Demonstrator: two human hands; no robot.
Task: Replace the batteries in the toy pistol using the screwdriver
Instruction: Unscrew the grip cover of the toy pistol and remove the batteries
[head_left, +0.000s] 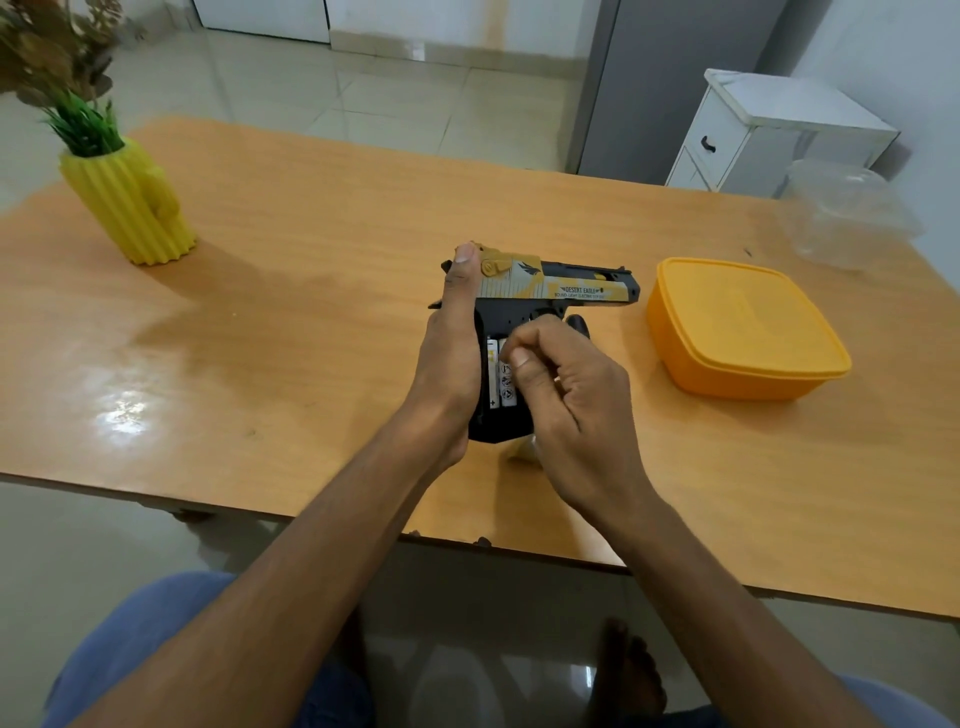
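- The pistol (550, 291) is held above the tabletop (311, 312), near its middle, lying on its side with the barrel pointing right and the grip toward the person.
- The left hand (452, 364) grips the pistol from the left: the thumb runs up along the rear of the slide, its tip at the tan hammer end; the palm lies against the back of the grip.
- The grip's battery bay is open, and two white batteries (501, 376) lie side by side in it, lengthwise along the grip.
- The right hand (561, 395) is curled at the bay, thumb and forefinger pinched together right at the batteries' upper end. Whether it actually holds a battery I cannot tell; the fingers cover the spot.
- Something pale (524, 447) shows just under the right hand, below the butt of the grip; too hidden to identify.
- A dark object (577, 325) peeks out behind the right hand's knuckles, under the trigger guard; it cannot be made out.
- An orange lidded box (743, 327) sits on the tabletop to the right of the pistol, apart from it.
- A clear plastic container (847, 213) stands near the far right corner.
- A yellow ribbed vase (130, 208) with greenery stands far left.
- A white cabinet (769, 130) stands on the floor beyond the tabletop.
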